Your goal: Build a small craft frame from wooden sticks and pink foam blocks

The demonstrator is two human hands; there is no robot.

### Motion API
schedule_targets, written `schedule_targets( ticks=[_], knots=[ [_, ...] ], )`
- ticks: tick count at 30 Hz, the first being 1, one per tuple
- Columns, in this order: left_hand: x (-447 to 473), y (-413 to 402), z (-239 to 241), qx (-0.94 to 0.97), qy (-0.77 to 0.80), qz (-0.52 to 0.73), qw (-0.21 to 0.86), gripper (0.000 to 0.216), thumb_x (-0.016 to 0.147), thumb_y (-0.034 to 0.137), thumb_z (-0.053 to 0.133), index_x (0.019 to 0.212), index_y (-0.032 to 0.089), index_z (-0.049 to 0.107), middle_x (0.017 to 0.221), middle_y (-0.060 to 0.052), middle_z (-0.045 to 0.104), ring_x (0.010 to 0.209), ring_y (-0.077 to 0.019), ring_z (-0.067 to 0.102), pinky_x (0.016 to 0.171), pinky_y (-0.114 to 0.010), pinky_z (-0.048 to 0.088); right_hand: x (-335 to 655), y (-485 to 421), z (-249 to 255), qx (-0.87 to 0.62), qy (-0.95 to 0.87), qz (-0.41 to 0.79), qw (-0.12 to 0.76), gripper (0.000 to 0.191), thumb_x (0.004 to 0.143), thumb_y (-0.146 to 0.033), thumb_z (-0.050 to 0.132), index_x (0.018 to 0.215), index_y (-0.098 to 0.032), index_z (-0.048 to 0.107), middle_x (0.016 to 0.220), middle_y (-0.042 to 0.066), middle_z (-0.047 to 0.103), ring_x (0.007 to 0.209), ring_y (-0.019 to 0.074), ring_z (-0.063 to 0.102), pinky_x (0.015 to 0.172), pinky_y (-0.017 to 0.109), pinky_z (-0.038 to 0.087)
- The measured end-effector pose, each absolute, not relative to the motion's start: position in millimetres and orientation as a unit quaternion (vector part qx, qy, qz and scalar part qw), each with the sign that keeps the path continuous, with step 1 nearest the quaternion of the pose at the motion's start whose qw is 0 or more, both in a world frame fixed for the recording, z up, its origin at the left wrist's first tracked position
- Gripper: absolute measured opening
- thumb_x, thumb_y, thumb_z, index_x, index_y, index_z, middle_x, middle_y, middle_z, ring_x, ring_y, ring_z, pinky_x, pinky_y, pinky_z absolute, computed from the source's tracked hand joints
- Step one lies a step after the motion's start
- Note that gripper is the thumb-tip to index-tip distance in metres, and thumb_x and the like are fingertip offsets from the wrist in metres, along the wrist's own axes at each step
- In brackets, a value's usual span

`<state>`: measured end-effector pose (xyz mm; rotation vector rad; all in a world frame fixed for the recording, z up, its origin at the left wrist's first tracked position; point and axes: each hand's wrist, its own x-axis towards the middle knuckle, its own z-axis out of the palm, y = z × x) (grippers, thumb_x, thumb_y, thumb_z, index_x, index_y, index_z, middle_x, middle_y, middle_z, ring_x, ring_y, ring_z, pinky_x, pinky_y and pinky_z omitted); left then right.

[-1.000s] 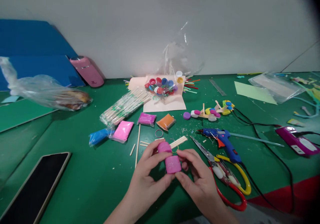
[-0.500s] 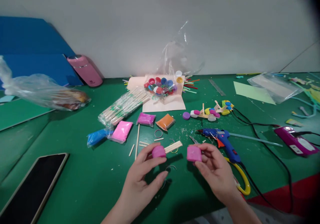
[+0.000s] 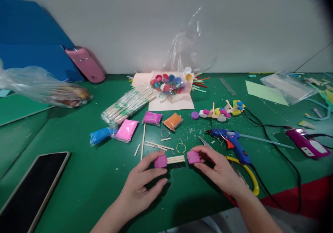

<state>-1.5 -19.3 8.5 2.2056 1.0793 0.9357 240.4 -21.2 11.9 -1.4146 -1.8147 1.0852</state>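
My left hand [image 3: 142,186] pinches a pink bottle cap [image 3: 160,161] that carries a short bundle of wooden sticks [image 3: 176,159] pointing right. My right hand [image 3: 220,170] holds a second pink bottle cap [image 3: 193,157] just off the free end of the sticks. Both caps hover low over the green table [image 3: 85,177]. A yellow rubber band [image 3: 181,148] and loose stick pieces [image 3: 159,145] lie just beyond them.
Scissors with a yellow handle [image 3: 251,177] lie under my right wrist, beside a blue glue gun [image 3: 231,141] with its black cord. Clay packets [image 3: 126,130], a pack of sticks [image 3: 128,104], a bag of caps [image 3: 168,84] and a phone [image 3: 31,188] also lie around.
The two pink caps were together in both hands, then came apart. Now the right hand has brought its cap back down to the free end of the sticks.
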Motion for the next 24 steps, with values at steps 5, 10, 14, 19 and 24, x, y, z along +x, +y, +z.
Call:
schedule_targets(
  ticks=[5, 10, 14, 19, 24],
  knots=[
    [-4.7, -17.5, -0.3, 0.813, 0.389, 0.33, 0.28, 0.022, 0.073, 0.009, 0.055, 0.089, 0.02, 0.066, 0.117, -0.011, 0.055, 0.103, -0.0224, 0.055, 0.084, -0.033, 0.048, 239.0, -19.6, 7.9, -0.533, -0.695, 0.399, 0.271, 0.027, 0.081, -0.025, 0.052, 0.108, -0.023, 0.053, 0.105, 0.004, 0.06, 0.095, 0.0186, 0.055, 0.082, 0.03, 0.044],
    [-9.0, -17.5, -6.4, 0.818, 0.394, 0.298, 0.295, 0.025, 0.073, 0.011, 0.055, 0.094, 0.021, 0.065, 0.121, -0.011, 0.052, 0.107, -0.0238, 0.053, 0.086, -0.037, 0.046, 238.5, -18.8, 5.8, -0.539, -0.708, 0.385, 0.246, 0.028, 0.08, -0.024, 0.053, 0.108, -0.024, 0.053, 0.105, 0.004, 0.061, 0.096, 0.0199, 0.055, 0.083, 0.033, 0.043],
    [-11.1, -17.1, -8.6, 0.82, 0.393, 0.282, 0.307, 0.027, 0.073, 0.011, 0.056, 0.097, 0.022, 0.064, 0.122, -0.011, 0.051, 0.107, -0.0241, 0.052, 0.087, -0.037, 0.045, 238.6, -17.6, 4.4, -0.545, -0.702, 0.397, 0.229, 0.027, 0.08, -0.021, 0.052, 0.107, -0.023, 0.053, 0.102, 0.005, 0.061, 0.089, 0.0196, 0.056, 0.077, 0.033, 0.046],
    [-13.1, -15.2, -10.2, 0.814, 0.399, 0.272, 0.323, 0.026, 0.073, 0.013, 0.055, 0.096, 0.021, 0.064, 0.122, -0.011, 0.051, 0.107, -0.0239, 0.052, 0.087, -0.037, 0.045, 238.2, -13.3, 6.6, -0.54, -0.716, 0.383, 0.221, 0.025, 0.078, -0.018, 0.054, 0.103, -0.022, 0.054, 0.1, 0.005, 0.059, 0.086, 0.0183, 0.056, 0.075, 0.031, 0.045],
    [-15.5, -11.5, -7.1, 0.818, 0.396, 0.263, 0.324, 0.027, 0.074, 0.012, 0.055, 0.098, 0.022, 0.064, 0.12, -0.011, 0.052, 0.107, -0.0237, 0.051, 0.088, -0.039, 0.044, 235.8, -9.8, 11.3, -0.53, -0.736, 0.37, 0.203, 0.022, 0.078, -0.017, 0.053, 0.1, -0.022, 0.054, 0.096, 0.005, 0.059, 0.086, 0.0186, 0.054, 0.072, 0.03, 0.044]
  ],
)
